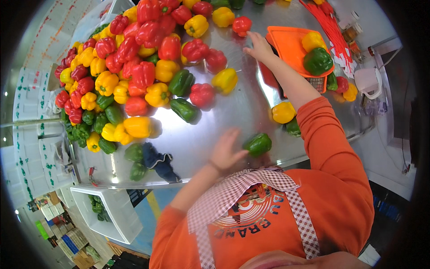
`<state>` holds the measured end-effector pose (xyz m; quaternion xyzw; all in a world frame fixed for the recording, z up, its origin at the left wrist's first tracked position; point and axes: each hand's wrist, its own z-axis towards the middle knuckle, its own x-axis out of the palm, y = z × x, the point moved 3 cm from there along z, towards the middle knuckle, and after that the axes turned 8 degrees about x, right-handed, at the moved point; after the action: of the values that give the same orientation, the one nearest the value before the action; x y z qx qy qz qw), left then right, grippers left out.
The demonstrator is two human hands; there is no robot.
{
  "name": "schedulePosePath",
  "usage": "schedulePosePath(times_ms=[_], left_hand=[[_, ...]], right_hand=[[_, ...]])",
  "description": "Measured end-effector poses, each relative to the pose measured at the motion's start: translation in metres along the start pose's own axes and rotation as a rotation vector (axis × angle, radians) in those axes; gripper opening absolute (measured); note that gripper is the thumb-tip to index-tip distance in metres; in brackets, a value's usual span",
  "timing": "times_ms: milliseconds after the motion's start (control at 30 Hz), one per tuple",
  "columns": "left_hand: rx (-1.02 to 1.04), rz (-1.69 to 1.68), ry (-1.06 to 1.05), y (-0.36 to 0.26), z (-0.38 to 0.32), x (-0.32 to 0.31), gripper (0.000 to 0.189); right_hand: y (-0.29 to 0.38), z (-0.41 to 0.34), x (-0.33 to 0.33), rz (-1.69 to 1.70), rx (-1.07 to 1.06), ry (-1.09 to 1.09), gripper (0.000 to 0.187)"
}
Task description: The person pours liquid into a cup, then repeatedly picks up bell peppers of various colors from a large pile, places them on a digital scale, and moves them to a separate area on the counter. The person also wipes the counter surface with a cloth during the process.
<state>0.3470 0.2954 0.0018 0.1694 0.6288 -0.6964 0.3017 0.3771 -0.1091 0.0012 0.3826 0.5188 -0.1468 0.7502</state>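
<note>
My left hand (228, 149), blurred, hovers over the near part of the stainless steel table (218, 117) with fingers apart. Its thumb is close beside a single green bell pepper (258, 145); whether they touch, I cannot tell. Reaching across the table, my right hand (260, 47) is open, its fingertips by a red bell pepper (242, 26). Nothing shows inside either hand. A large heap of red, yellow and green bell peppers (134, 64) covers the table's left side. On the right, an orange plastic tray (285, 43) bears a yellow pepper (313, 41) and a green pepper (318, 61).
Under my right forearm lie a yellow pepper (284, 112) and a partly hidden green one (293, 127). Red mesh bags (322, 27), jars (352, 32) and a white jug (368, 82) stand rightward. A dark blue cloth (159, 163) and a white foam box (124, 215) are at left.
</note>
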Motion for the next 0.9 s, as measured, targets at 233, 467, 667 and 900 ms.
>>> schedulePosePath(times_ms=[233,467,667,900], left_hand=[[0.125,-0.152,0.343,-0.012,0.042,0.046,0.076],[0.086,-0.348,0.451,0.002,0.039,0.060,0.071],[-0.160,-0.174,0.151,0.023,0.036,-0.008,0.063],[-0.419,0.534,0.123,0.033,0.018,-0.103,0.056]], right_hand=[[-0.019,0.073,0.028,0.080,0.346,-0.052,0.093],[-0.050,0.092,0.051,0.102,0.499,-0.126,0.090],[0.013,0.077,0.020,-0.014,0.097,0.298,0.067],[0.082,0.054,-0.003,-0.415,-0.091,0.624,0.056]])
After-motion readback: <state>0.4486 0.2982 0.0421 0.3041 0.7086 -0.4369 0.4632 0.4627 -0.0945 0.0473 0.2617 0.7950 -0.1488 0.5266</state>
